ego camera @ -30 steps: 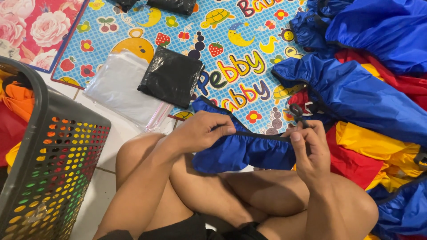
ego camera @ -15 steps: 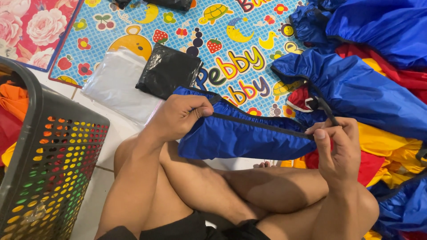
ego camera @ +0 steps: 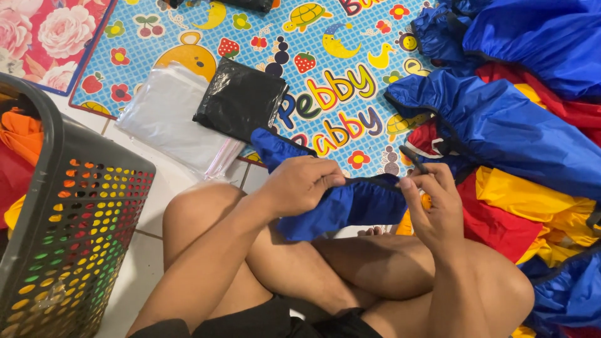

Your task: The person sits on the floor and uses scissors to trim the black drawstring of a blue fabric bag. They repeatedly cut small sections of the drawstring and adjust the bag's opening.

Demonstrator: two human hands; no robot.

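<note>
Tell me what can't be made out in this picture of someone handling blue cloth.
- Blue fabric piece, head view: its full shape is hidden, bunched under the left hand and partly behind the right hand.
- Thin black strip at the right fingertips: too small to identify.
- Laundry basket: cut off by the left edge; contents mostly hidden by its wall.
- Pile of blue, red and yellow fabric: cut off by the right edge.

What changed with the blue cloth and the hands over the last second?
The blue cloth, stretched wide half a second ago, is bunched up again between the left hand and right hand, which moved closer together. Both kept their grip. The basket and black bag stayed put.
</note>
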